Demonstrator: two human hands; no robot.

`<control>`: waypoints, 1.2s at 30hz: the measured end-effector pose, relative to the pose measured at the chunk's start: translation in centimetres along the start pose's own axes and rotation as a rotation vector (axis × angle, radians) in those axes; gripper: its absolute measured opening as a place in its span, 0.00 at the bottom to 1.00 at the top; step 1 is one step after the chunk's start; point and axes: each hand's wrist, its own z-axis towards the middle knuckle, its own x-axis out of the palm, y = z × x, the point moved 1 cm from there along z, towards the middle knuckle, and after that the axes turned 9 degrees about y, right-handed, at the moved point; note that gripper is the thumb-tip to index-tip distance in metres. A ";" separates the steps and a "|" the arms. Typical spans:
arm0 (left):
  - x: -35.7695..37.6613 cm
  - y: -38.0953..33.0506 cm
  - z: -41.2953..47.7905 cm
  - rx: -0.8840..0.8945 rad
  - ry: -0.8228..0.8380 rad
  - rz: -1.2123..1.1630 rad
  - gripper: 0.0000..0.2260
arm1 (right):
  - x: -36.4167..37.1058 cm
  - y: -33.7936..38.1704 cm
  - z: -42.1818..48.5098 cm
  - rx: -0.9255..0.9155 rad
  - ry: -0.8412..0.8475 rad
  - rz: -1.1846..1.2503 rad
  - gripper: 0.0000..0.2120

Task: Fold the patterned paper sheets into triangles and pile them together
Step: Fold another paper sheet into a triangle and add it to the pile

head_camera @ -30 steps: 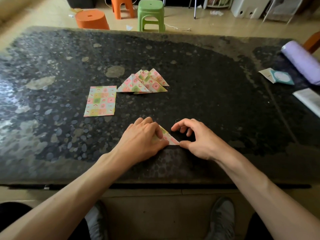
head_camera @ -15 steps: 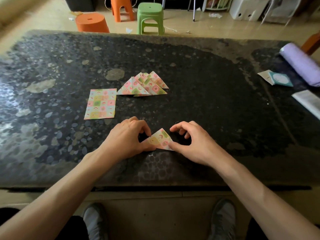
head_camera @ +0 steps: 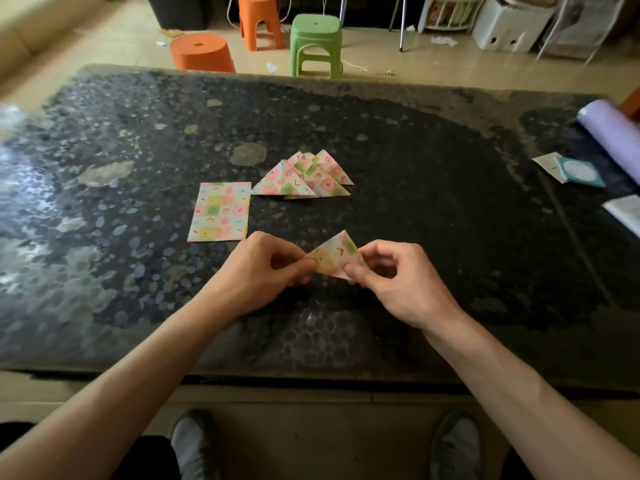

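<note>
In the head view, low in the middle of the frame, the left hand (head_camera: 263,271) and the right hand (head_camera: 398,282) share one folded triangle (head_camera: 334,256). It sits between them, its point tipped up toward the top of the frame. The left fingers (head_camera: 294,268) pinch its left corner, and the right thumb and forefinger pinch its lower right edge. Both hands are curled narrow around the paper. The triangle looks raised a little off the dark surface (head_camera: 450,220), though I cannot tell for certain.

My reading is that this sheet's folding is about finished and the crease is being checked or tightened. The next move calls for carrying it up the frame to the pile of triangles (head_camera: 304,178) at the centre and laying it on top without disturbing the others. One unfolded sheet (head_camera: 221,211) lies flat just left of the pile, near the left hand, so at least one more fold remains.
</note>
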 end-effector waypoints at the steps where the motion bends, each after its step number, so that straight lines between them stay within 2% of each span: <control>1: -0.1 0.0 -0.1 -0.020 -0.031 -0.050 0.09 | 0.3 0.3 -0.1 0.025 -0.003 0.166 0.09; 3: 0.0 -0.2 -0.3 -0.051 -0.074 -0.190 0.09 | 0.9 0.6 -0.4 0.093 0.027 0.418 0.15; 7: 1.0 -1.3 -0.7 -0.023 -0.017 -0.380 0.07 | 2.3 1.2 -0.8 0.118 0.028 0.440 0.14; 10: 1.1 -1.3 -0.8 -0.037 -0.040 -0.419 0.08 | 2.7 1.5 -0.8 0.113 -0.038 0.464 0.12; 17: 0.2 -1.3 -0.9 -0.034 -0.027 -0.406 0.07 | 2.5 1.6 -0.5 0.146 -0.061 0.576 0.08; 21: 0.1 -1.2 -0.8 -0.068 -0.080 -0.467 0.07 | 1.0 1.2 -0.1 0.185 -0.180 0.719 0.06; 26: 0.1 -0.7 -0.8 -0.119 -0.107 -0.531 0.07 | 0.1 0.7 0.3 0.224 -0.311 0.862 0.08; 28: 0.1 -0.6 -1.0 -0.127 -0.100 -0.563 0.08 | 0.3 0.6 0.4 0.235 -0.247 0.854 0.15; 30: 0.3 -0.7 -0.9 -0.120 -0.101 -0.576 0.08 | 1.2 0.6 0.4 0.224 -0.115 0.771 0.22; 31: 0.4 -0.8 -0.9 -0.114 -0.093 -0.571 0.08 | 1.7 0.7 0.4 0.207 -0.080 0.714 0.22; 36: 0.6 -1.5 -0.8 -0.050 -0.026 -0.494 0.10 | 2.0 1.0 0.3 0.170 -0.135 0.511 0.09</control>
